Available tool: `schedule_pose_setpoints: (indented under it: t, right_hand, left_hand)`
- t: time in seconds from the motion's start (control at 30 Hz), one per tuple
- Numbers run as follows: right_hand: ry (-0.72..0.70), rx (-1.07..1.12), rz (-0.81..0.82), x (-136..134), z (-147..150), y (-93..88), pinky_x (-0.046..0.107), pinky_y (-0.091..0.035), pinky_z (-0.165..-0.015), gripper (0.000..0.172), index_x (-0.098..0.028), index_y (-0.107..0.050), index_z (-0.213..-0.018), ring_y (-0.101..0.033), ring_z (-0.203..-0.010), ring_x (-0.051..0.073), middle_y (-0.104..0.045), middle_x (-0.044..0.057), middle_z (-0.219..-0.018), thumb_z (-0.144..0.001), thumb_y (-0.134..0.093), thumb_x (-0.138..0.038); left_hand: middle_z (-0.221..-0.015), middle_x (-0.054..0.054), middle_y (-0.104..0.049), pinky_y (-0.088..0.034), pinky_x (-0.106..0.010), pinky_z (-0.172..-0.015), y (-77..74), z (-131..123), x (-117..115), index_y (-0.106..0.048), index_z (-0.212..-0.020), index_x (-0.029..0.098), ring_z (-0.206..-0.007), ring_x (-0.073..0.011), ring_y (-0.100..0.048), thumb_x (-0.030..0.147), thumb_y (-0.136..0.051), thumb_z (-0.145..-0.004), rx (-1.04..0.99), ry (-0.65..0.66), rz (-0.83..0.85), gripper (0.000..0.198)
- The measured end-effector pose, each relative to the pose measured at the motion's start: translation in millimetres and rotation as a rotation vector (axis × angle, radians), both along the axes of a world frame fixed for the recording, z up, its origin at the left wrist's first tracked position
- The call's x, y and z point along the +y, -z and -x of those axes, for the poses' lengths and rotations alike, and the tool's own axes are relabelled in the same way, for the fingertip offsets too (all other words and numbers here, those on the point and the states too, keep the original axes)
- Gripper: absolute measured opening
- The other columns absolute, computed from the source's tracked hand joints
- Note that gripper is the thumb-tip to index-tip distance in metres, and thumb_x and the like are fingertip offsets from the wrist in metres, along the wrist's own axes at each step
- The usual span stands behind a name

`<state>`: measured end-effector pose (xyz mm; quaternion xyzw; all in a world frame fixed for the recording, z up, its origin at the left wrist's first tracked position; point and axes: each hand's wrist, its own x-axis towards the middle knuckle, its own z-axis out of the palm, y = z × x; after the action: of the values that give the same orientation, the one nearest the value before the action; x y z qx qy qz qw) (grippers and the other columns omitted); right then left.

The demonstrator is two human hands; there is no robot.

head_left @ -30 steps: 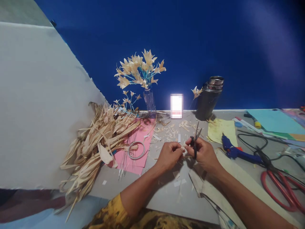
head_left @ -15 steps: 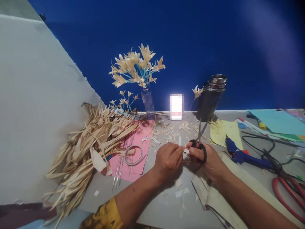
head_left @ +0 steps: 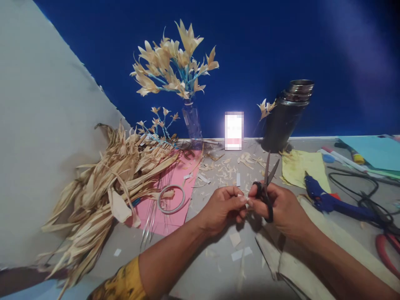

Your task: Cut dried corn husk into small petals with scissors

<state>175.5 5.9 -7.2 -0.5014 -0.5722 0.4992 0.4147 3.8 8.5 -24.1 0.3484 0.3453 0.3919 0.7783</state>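
My left hand [head_left: 223, 208] pinches a small pale piece [head_left: 244, 197], perhaps husk or paper, between thumb and fingertips over the table. My right hand [head_left: 283, 208] is closed around black-handled scissors [head_left: 265, 187]; their blades point up and stand apart. The thumb and fingertip of that hand also meet the pale piece, close against the left fingertips. Most of the piece is hidden by the fingers. Pale scraps [head_left: 223, 168] lie on the table beyond both hands, and a white paper strip [head_left: 241, 253] lies nearer me.
Dried corn husks [head_left: 103, 196] heap at left beside pink paper [head_left: 184, 196] with a ring [head_left: 161, 200]. Husk flowers [head_left: 168, 58] stand in a clear bottle [head_left: 192, 125] at the back. A dark flask [head_left: 284, 121], blue glue gun [head_left: 337, 206] and red-handled scissors [head_left: 386, 254] are at right.
My left hand has turned so its thumb and fingers show, and the scissors in my right hand have tilted. The view has shifted, with the back objects now higher and larger.
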Motion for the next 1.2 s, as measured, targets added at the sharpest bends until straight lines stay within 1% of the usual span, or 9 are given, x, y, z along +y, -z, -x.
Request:
schedule_pose_setpoints:
  t: [0.13, 0.27, 0.43, 0.53, 0.63, 0.8, 0.97, 1.07, 1.2]
  right_hand:
    - [-0.104, 0.114, 0.124, -0.9, -0.2, -7.1, 0.03, -0.051, -0.05, 0.033, -0.021, -0.06, -0.073, -0.064, -0.055, 0.02, -0.067, 0.001, -0.064, -0.063, -0.085, -0.04]
    - [-0.159, 0.162, 0.155, -1.5, 0.8, -9.6, 0.029, -0.051, -0.05, 0.037, -0.021, -0.057, -0.069, -0.064, -0.054, 0.019, -0.066, -0.001, -0.061, -0.06, -0.089, -0.038]
    - [-0.188, 0.271, 0.205, -1.5, 2.3, -5.8, 0.032, -0.053, -0.052, 0.032, -0.022, -0.054, -0.08, -0.068, -0.051, 0.021, -0.069, 0.0, -0.057, -0.07, -0.082, -0.035]
    - [-0.142, 0.252, 0.144, -1.7, 2.8, -5.2, 0.031, -0.055, -0.056, 0.03, -0.021, -0.058, -0.081, -0.069, -0.055, 0.021, -0.07, 0.0, -0.06, -0.068, -0.083, -0.03]
    - [-0.101, 0.253, 0.153, -1.9, 4.1, -4.0, 0.033, -0.056, -0.059, 0.031, -0.021, -0.061, -0.086, -0.071, -0.061, 0.022, -0.073, 0.002, -0.067, -0.067, -0.084, -0.031]
    - [-0.045, 0.263, 0.155, -0.4, 8.3, 0.1, 0.033, -0.056, -0.057, 0.026, -0.021, -0.062, -0.083, -0.069, -0.056, 0.021, -0.07, 0.0, -0.061, -0.068, -0.082, -0.03]
    - [0.018, 0.264, 0.162, -3.2, 10.8, -1.8, 0.03, -0.052, -0.051, 0.031, -0.021, -0.062, -0.079, -0.065, -0.052, 0.019, -0.067, -0.001, -0.058, -0.062, -0.087, -0.028]
    - [-0.018, 0.338, 0.179, -6.5, 11.7, -0.5, 0.027, -0.05, -0.052, 0.034, -0.021, -0.062, -0.081, -0.063, -0.053, 0.018, -0.068, -0.001, -0.06, -0.06, -0.089, -0.025]
    - [-0.131, 0.564, 0.25, -6.7, 13.5, 3.9, 0.027, -0.049, -0.056, 0.03, -0.021, -0.059, -0.075, -0.061, -0.054, 0.015, -0.064, -0.003, -0.06, -0.063, -0.086, -0.027]
  left_hand:
    - [-0.072, 0.001, -0.055, -0.039, -0.023, -0.052, 2.9, 0.5, -5.1, -0.057, -0.077, 0.016, -0.054, -0.0068, -0.048, 0.03, -0.09, -0.062, -0.304, 0.136, 0.101, 0.038]
    - [-0.07, 0.002, -0.05, -0.043, -0.026, -0.055, 3.8, 2.2, -8.0, -0.056, -0.074, 0.016, -0.058, -0.0101, -0.053, 0.032, -0.087, -0.065, -0.386, 0.2, 0.122, 0.036]
    - [-0.07, -0.001, -0.058, -0.05, -0.029, -0.058, 3.0, -0.2, -8.9, -0.06, -0.082, 0.016, -0.063, -0.0164, -0.062, 0.05, -0.083, -0.069, -0.261, 0.053, 0.022, 0.043]
    - [-0.068, -0.003, -0.063, -0.048, -0.023, -0.056, 2.5, -2.6, -8.4, -0.06, -0.076, 0.014, -0.06, -0.0123, -0.06, 0.042, -0.085, -0.07, -0.144, -0.041, -0.035, 0.039]
    - [-0.067, -0.002, -0.062, -0.047, -0.02, -0.055, 2.8, -3.5, -6.8, -0.057, -0.075, 0.014, -0.058, -0.0102, -0.06, 0.04, -0.085, -0.071, -0.136, -0.116, 0.003, 0.038]
    - [-0.066, 0.0, -0.062, -0.047, -0.02, -0.053, 4.6, -3.9, -7.2, -0.056, -0.077, 0.015, -0.053, -0.0088, -0.058, 0.044, -0.084, -0.072, -0.103, -0.105, -0.024, 0.041]
    - [-0.068, -0.002, -0.066, -0.049, -0.023, -0.055, 5.6, -4.8, -9.7, -0.059, -0.084, 0.015, -0.057, -0.0113, -0.061, 0.048, -0.085, -0.069, -0.059, -0.128, -0.103, 0.045]
    - [-0.063, -0.003, -0.066, -0.048, -0.022, -0.056, 7.5, -5.1, -8.3, -0.06, -0.079, 0.013, -0.053, -0.0101, -0.059, 0.042, -0.087, -0.068, -0.054, -0.107, -0.088, 0.041]
    - [-0.062, -0.002, -0.063, -0.045, -0.021, -0.055, 7.5, -6.0, -6.5, -0.061, -0.074, 0.012, -0.052, -0.0091, -0.058, 0.039, -0.089, -0.065, -0.186, -0.024, -0.017, 0.04]
